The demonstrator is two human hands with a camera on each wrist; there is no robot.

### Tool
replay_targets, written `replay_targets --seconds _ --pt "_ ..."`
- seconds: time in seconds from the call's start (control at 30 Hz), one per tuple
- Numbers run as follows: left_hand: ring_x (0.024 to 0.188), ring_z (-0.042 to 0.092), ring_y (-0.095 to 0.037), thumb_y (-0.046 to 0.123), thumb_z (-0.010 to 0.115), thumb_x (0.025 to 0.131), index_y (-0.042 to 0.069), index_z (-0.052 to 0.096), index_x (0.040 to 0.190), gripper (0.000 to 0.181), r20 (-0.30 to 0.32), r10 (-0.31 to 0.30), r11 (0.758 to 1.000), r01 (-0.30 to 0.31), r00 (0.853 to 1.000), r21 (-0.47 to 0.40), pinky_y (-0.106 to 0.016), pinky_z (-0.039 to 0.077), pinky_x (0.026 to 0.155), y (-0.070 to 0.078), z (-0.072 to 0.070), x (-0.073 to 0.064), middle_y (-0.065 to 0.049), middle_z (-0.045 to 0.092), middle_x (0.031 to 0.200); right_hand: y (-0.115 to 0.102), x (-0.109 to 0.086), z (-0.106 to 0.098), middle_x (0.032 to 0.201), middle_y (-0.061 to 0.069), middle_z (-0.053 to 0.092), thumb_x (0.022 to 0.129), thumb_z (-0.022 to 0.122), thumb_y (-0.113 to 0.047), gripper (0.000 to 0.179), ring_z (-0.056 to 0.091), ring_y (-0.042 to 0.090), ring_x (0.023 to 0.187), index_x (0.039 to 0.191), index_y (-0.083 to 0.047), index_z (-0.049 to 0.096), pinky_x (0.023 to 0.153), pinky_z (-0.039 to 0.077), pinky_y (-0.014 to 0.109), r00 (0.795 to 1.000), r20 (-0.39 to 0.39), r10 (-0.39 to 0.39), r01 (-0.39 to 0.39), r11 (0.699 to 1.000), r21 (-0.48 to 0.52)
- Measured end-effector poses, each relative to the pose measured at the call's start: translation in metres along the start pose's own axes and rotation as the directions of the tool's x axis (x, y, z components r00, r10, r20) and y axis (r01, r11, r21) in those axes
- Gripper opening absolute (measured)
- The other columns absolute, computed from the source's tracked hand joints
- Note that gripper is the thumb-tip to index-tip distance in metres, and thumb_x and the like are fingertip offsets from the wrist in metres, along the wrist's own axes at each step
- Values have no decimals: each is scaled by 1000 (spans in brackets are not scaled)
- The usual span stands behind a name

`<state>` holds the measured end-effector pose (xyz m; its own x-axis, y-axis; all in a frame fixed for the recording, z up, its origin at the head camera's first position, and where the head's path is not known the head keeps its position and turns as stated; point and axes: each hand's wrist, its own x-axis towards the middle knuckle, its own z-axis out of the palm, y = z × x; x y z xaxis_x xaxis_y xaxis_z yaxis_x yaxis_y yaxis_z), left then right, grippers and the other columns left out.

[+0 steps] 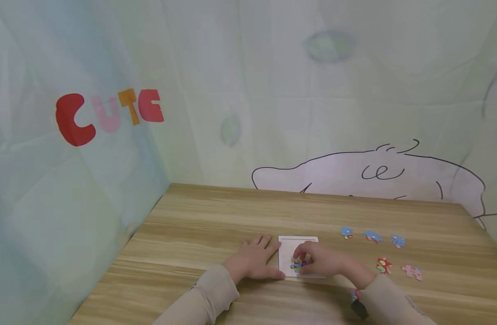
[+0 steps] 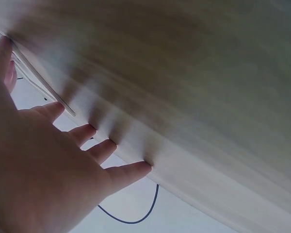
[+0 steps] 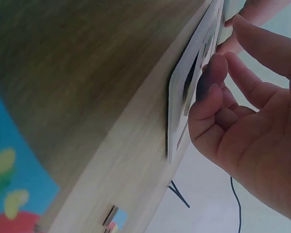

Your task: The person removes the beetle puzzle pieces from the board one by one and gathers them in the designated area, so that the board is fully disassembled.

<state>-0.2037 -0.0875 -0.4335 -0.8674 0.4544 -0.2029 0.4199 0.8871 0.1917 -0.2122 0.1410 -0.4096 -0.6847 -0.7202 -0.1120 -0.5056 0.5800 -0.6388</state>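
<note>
A small white puzzle board (image 1: 287, 257) with a raised rim lies on the table. My left hand (image 1: 254, 262) rests flat on the wood with fingers spread; its thumb and index fingertips touch the board's left edge. Over the board, my right hand (image 1: 323, 259) has curled fingers and holds a colourful puzzle piece (image 1: 298, 266) low against the board, thumb on the near side and fingers on the far side. In the right wrist view the fingers (image 3: 216, 68) partly hide the board (image 3: 177, 102), and the contact with the piece is hard to see.
Right of the board lie loose puzzle pieces: three blue ones, such as this blue piece (image 1: 372, 236), a red one (image 1: 384, 266) and a pink one (image 1: 412, 271). Another piece (image 1: 355, 295) shows partly beside the right sleeve. Fabric walls border the wooden table (image 1: 216, 207).
</note>
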Motion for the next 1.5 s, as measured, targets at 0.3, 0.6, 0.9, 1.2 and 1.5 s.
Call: replay_targets --seconds 0.3,0.6,0.9,1.2,1.5 --pt "144 22 -36 70 56 82 21 36 150 86 -4 9 1000 -9 1000 -11 -65 25 107 1 -3 -2 -12 27 157 1 4 5 95 0 56 82 75 -15 29 52 16 87 106 -6 61 77 45 32 999 -8 41 -41 999 4" --pt "144 23 -37 69 57 82 21 36 150 85 -1 7 1000 -7 1000 -16 -66 25 106 3 -4 -4 -12 27 156 5 7 9 93 1 55 80 76 -11 29 51 14 85 104 -4 62 76 45 30 1000 -8 29 -29 999 -18" --pt "144 22 -36 70 56 82 21 35 150 86 3 9 1000 -9 1000 -21 -65 23 108 1 -2 -2 -12 26 157 5 9 11 89 1 51 79 75 -8 28 46 14 82 103 -4 60 73 42 28 999 -13 32 -32 999 -14" --pt "144 23 -37 69 56 82 20 36 150 86 0 15 1000 -15 1000 -17 -66 23 107 2 -2 -2 -12 27 156 3 9 12 89 1 50 80 75 -6 30 45 15 83 105 -5 59 73 42 29 999 -5 44 -44 999 -16" --pt "143 23 -37 68 57 82 20 37 149 85 3 12 1000 -12 1000 -20 -66 23 107 3 -4 -3 -12 27 156 3 10 13 88 2 49 80 75 -6 26 45 16 82 100 -7 58 72 41 29 999 -16 40 -40 999 -25"
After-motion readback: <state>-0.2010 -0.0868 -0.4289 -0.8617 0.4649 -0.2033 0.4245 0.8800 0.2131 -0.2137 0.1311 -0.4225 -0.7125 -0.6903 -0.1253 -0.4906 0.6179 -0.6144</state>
